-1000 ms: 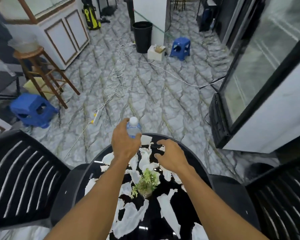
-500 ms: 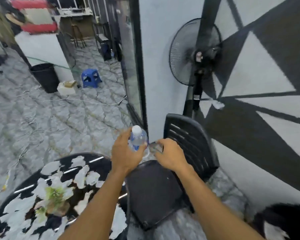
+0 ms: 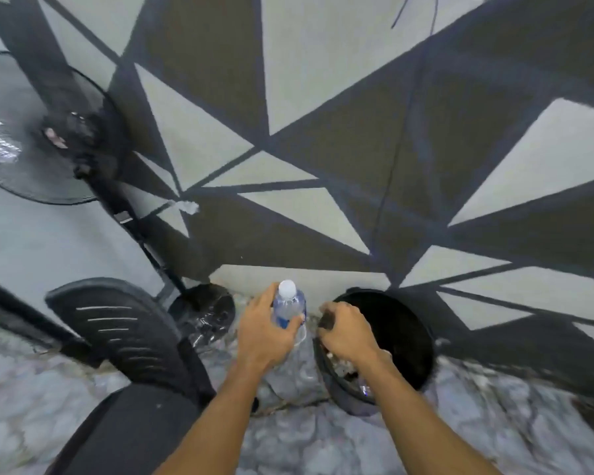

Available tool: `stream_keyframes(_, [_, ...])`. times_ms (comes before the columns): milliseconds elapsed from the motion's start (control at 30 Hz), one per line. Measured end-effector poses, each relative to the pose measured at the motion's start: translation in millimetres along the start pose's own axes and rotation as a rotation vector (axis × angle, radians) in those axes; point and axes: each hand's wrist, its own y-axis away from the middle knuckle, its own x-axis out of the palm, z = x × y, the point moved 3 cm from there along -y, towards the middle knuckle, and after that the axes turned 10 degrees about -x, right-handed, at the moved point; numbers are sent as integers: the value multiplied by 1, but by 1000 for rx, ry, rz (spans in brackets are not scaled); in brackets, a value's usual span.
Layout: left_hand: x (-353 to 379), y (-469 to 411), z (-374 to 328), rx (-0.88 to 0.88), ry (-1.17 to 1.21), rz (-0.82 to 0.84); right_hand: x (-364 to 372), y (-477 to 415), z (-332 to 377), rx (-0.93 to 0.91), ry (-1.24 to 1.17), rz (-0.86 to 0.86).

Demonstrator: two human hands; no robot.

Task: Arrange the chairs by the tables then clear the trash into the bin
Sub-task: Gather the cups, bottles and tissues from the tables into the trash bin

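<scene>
The wall (image 3: pixel 323 97) painted with dark and pale triangles fills the view beyond both hands. A black standing fan (image 3: pixel 31 132) is up and to the left of the left fingers; its round base (image 3: pixel 206 310) sits on the floor just left of them. A black slatted chair (image 3: pixel 117 330) stands lower left of the left hand, its back towards the fan pole. The grey marbled floor (image 3: pixel 306 440) lies under both forearms.

A round black bin (image 3: pixel 415 323) stands against the wall, directly beneath and to the right of the right fingers. Its mouth is open and some trash shows inside at the near edge.

The left hand (image 3: pixel 264 334) grips a clear plastic bottle (image 3: pixel 288 303) with a white cap and blue label. The fingers and thumb are wrapped round the body, and the bottle is upright, held above the floor just left of the bin rim.

The right hand (image 3: pixel 347 334) is held over the bin's left rim with its fingers curled round a small dark item (image 3: pixel 326 320). The item is too blurred to identify. The two hands are near each other but apart.
</scene>
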Motion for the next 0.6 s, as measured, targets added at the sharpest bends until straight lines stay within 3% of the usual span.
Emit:
stream_keyframes(300, [172, -35, -21, -61, 6, 375, -27, -2, -165, 354, -80, -55])
stream_keyframes(600, [279, -96, -4, -206, -76, 509, -28, -59, -247, 496, -65, -11])
